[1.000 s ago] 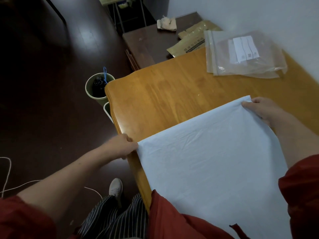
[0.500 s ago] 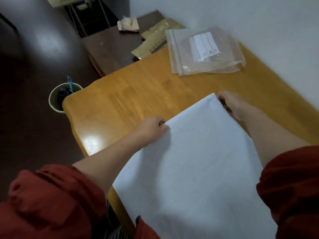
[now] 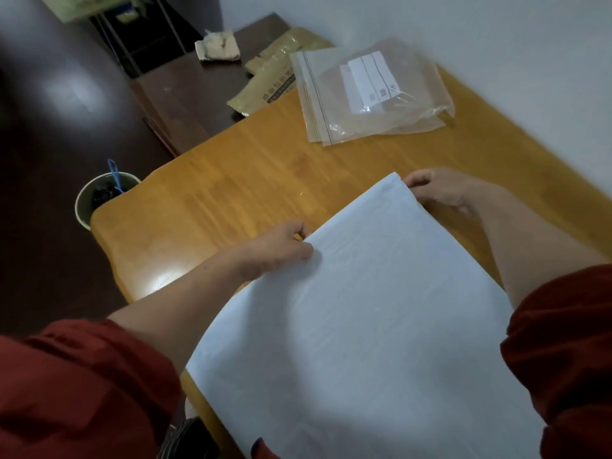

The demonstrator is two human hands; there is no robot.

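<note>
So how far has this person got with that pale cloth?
Early, by the look of it. Done: the pale cloth lies smooth and flat on the wooden table. In hand: the left hand and the right hand each pinch one far corner. Left: probably bringing those corners over into a fold; no crease or folded layer shows yet.

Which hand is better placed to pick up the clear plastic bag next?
Probably the right hand: it holds the far corner of the white cloth, nearest the clear plastic bag. The left hand sits farther back.
</note>
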